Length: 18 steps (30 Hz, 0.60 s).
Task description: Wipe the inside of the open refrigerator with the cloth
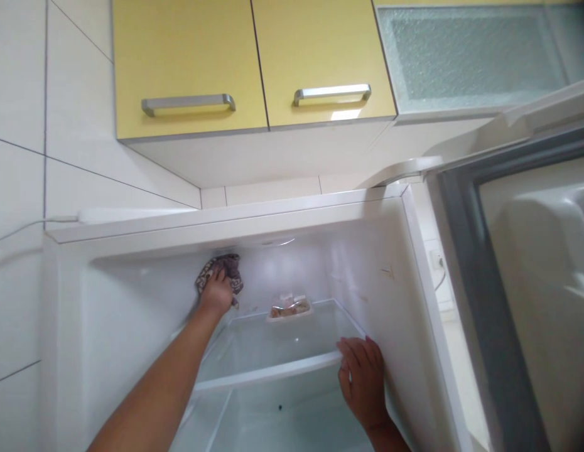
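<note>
I look into an open white fridge [414,263]. My left hand [216,294] reaches deep inside and is closed on a patterned cloth [228,267], pressing it against the back wall near the upper left corner. My right hand [365,383] lies with fingers stretched out at the right end of the glass shelf [273,351], touching its white front rim by the right wall. A small clear tray of food [291,307] sits at the back of that shelf, between my two hands.
The fridge door [532,282] stands open at the right. Yellow wall cabinets [254,44] with metal handles hang above the fridge top. A frosted glass cabinet door [471,53] is at the upper right. White wall tiles [19,157] are on the left.
</note>
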### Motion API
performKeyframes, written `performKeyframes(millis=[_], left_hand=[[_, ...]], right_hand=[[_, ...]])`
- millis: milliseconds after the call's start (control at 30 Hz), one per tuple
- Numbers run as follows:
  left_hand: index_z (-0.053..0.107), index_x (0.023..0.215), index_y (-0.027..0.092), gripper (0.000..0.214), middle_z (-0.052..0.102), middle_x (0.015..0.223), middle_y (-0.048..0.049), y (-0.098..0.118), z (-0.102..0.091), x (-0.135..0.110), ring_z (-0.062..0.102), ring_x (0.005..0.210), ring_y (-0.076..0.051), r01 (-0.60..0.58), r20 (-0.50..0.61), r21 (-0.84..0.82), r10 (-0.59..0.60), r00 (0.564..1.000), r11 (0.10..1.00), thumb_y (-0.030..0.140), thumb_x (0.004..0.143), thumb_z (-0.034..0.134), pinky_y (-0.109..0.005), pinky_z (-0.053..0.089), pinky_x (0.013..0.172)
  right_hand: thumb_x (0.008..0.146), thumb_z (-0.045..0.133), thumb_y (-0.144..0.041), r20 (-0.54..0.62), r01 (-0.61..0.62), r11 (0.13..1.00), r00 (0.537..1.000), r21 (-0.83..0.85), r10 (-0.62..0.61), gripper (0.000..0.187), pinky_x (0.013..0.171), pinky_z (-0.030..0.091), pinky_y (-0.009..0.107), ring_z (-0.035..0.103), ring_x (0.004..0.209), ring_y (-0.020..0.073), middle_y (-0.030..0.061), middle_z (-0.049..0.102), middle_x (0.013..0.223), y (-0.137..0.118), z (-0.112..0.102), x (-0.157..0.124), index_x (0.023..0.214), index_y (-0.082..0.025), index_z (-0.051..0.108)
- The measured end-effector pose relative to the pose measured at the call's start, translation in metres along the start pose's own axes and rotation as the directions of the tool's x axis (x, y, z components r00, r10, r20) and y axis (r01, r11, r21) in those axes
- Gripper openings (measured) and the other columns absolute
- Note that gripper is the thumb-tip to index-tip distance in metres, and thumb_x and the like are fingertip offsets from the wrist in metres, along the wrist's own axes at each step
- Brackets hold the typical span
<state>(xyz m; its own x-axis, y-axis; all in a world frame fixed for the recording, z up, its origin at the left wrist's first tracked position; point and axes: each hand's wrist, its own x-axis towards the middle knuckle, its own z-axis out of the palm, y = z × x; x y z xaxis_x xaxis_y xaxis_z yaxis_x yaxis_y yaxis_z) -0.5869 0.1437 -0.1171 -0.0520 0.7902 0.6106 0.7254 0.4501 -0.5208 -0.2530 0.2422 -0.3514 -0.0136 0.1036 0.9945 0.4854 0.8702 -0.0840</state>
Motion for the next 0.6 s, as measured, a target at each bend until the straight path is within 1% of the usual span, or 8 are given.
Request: performKeyframes(millis=[100, 200, 300, 400, 500, 600], left_hand=[[0.077, 0.097, 0.003, 0.035, 0.074, 0.112, -0.027, 0.007, -0.023, -0.018, 0.06, 0.124, -0.037, 0.04, 0.018, 0.061, -0.041, 0.999, 0.997, 0.009, 0.076, 0.05, -0.054, 0.028, 0.118], [0.078, 0.097, 0.006, 0.034, 0.075, 0.113, -0.0251, 0.015, -0.057, -0.046, 0.057, 0.128, -0.039, 0.06, -0.014, 0.091, -0.059, 0.998, 0.994, 0.014, 0.077, 0.051, -0.053, 0.022, 0.122], [0.079, 0.095, 0.011, 0.032, 0.075, 0.113, -0.0205, 0.02, -0.094, -0.083, 0.056, 0.128, -0.039, 0.089, -0.055, 0.124, -0.082, 0.995, 0.988, 0.018, 0.077, 0.053, -0.051, 0.02, 0.124], [0.079, 0.1, 0.01, 0.037, 0.071, 0.124, -0.0202, 0.02, -0.121, -0.127, 0.053, 0.133, -0.039, 0.099, -0.059, 0.158, -0.091, 0.994, 0.982, 0.019, 0.074, 0.054, -0.051, 0.019, 0.126], [0.076, 0.111, 0.011, 0.048, 0.065, 0.137, -0.0197, 0.015, -0.132, -0.17, 0.047, 0.14, -0.039, 0.095, -0.058, 0.146, -0.088, 0.994, 0.985, 0.02, 0.068, 0.058, -0.052, 0.016, 0.128], [0.073, 0.121, 0.017, 0.06, 0.061, 0.143, -0.0165, 0.007, -0.13, -0.208, 0.044, 0.143, -0.039, 0.079, -0.021, 0.133, -0.077, 0.997, 0.988, 0.024, 0.063, 0.061, -0.055, 0.012, 0.129]], right_hand=[[0.09, 0.043, -0.01, 0.01, -0.009, 1.0, 1.0, 0.007, 0.009, 0.033, 0.108, 0.038, 0.05, 0.058, 0.105, 0.0228, 0.006, 0.068, 0.105, -0.003, -0.002, 0.002, 0.116, -0.022, 0.06], [0.09, 0.043, -0.008, 0.007, -0.021, 1.0, 1.0, 0.01, 0.021, 0.033, 0.109, 0.037, 0.051, 0.058, 0.105, 0.0229, 0.0062, 0.068, 0.104, -0.005, -0.003, 0.003, 0.115, -0.021, 0.06], [0.09, 0.043, -0.008, 0.007, -0.015, 1.0, 1.0, 0.007, 0.015, 0.033, 0.111, 0.037, 0.05, 0.059, 0.105, 0.0224, 0.0056, 0.068, 0.104, -0.007, -0.005, 0.004, 0.116, -0.021, 0.06], [0.091, 0.043, -0.009, 0.007, -0.026, 1.0, 1.0, 0.012, 0.026, 0.033, 0.112, 0.036, 0.05, 0.058, 0.105, 0.0224, 0.0054, 0.068, 0.105, -0.009, -0.008, 0.005, 0.117, -0.021, 0.06], [0.092, 0.043, -0.009, 0.019, -0.036, 0.999, 0.999, 0.021, 0.036, 0.032, 0.112, 0.036, 0.051, 0.058, 0.106, 0.0228, 0.0056, 0.068, 0.106, -0.01, -0.01, 0.006, 0.117, -0.021, 0.06], [0.091, 0.044, -0.009, 0.031, -0.031, 0.999, 0.999, 0.02, 0.03, 0.032, 0.112, 0.037, 0.051, 0.058, 0.106, 0.0233, 0.0059, 0.068, 0.105, -0.009, -0.011, 0.005, 0.117, -0.02, 0.06]])
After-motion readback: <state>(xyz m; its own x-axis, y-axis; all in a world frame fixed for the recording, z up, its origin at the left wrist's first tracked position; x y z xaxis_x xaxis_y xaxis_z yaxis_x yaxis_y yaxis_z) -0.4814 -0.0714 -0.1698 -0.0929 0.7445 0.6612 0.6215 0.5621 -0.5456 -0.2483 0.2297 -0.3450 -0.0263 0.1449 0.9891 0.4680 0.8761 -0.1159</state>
